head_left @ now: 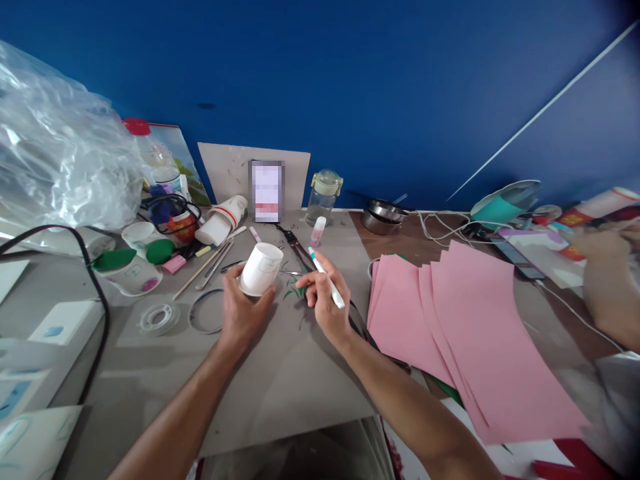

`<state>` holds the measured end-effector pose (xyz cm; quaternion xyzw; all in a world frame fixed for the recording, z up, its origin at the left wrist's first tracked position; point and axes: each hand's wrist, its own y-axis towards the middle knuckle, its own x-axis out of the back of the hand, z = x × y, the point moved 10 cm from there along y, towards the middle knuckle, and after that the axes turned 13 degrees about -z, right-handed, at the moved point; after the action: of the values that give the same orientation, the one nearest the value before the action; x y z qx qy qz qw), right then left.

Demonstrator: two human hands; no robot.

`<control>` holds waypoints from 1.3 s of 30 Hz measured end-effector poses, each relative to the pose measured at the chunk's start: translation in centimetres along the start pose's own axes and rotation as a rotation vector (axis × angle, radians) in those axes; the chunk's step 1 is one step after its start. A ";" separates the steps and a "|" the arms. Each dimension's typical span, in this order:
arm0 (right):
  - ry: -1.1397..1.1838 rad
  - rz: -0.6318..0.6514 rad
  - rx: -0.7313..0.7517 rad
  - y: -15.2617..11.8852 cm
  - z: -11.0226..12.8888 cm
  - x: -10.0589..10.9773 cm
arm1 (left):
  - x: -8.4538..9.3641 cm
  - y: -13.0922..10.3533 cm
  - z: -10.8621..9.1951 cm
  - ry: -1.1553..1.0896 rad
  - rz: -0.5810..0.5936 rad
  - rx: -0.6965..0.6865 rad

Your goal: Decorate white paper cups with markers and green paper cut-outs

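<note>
My left hand (243,308) is wrapped around a white paper cup (262,267), which is held upside down and tilted slightly, with faint green lines on its side. In my right hand (327,300) is a white marker (327,278) with a teal upper end, gripped between thumb and fingers. A gap separates the marker from the cup. Under and between the hands lie green paper scraps (296,288) and what looks like scissors, partly hidden. A glue stick (317,231) stands just beyond my right hand.
Pink paper sheets (475,320) lie right, near another person's arm (607,287). A tape roll (159,319), a decorated paper cup (131,272) and a plastic bag (65,147) are left. At the back stand a phone (267,190), a glass jar (324,197) and metal bowls (383,217).
</note>
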<state>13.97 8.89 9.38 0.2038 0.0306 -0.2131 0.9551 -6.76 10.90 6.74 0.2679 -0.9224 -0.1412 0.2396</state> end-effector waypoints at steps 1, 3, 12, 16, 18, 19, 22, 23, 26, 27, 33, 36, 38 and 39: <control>-0.019 0.008 -0.023 0.1 -0.5 -0.2 | -0.1 -0.1 -0.1 -0.009 0.007 0.000; -0.024 0.054 -0.055 -0.1 -1.2 -0.8 | -0.3 -0.2 -0.1 -0.027 0.022 -0.008; 0.186 0.119 -0.369 -2.0 -4.7 -3.1 | -1.9 -2.3 -2.1 -0.100 0.173 -0.204; 0.262 0.053 -0.471 -0.9 -5.7 -1.9 | -2.8 -3.2 -2.8 -0.314 0.352 -0.121; 0.310 0.083 -0.491 -0.4 -5.7 -1.9 | -2.9 -2.9 -2.1 -0.468 0.378 0.049; 0.323 0.104 -0.495 -0.3 -5.6 -2.0 | -2.9 -2.7 -1.7 -0.531 0.366 0.136; 0.335 0.178 -0.502 -0.3 -5.3 -2.6 | -2.9 -2.0 -0.7 -0.607 0.336 0.296; 0.345 0.205 -0.504 -0.4 -5.2 -2.9 | -3.2 -2.0 -0.7 -0.623 0.363 0.314; 0.395 0.269 -0.503 -0.7 -4.8 -3.4 | -4.0 -2.6 -1.3 -0.675 0.493 0.327; 0.405 0.277 -0.504 -0.8 -4.8 -3.5 | -4.2 -2.8 -1.5 -0.677 0.519 0.323; 0.286 0.259 -0.431 -0.7 -5.2 -3.0 | -4.4 -3.1 -1.6 -0.527 0.552 0.265; 0.251 0.237 -0.352 -0.4 -5.1 -2.8 | -4.4 -3.0 -1.3 -0.437 0.524 0.212; 0.233 0.221 -0.312 -0.3 -5.1 -2.6 | -3.9 -2.4 -1.0 -0.335 0.425 0.116; 0.223 0.213 -0.298 -0.2 -5.1 -2.5 | -3.5 -2.1 -1.0 -0.269 0.361 0.052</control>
<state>11.74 11.75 4.97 0.0846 0.1455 -0.0800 0.9825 -2.78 10.97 5.45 0.0835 -0.9823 -0.1069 0.1288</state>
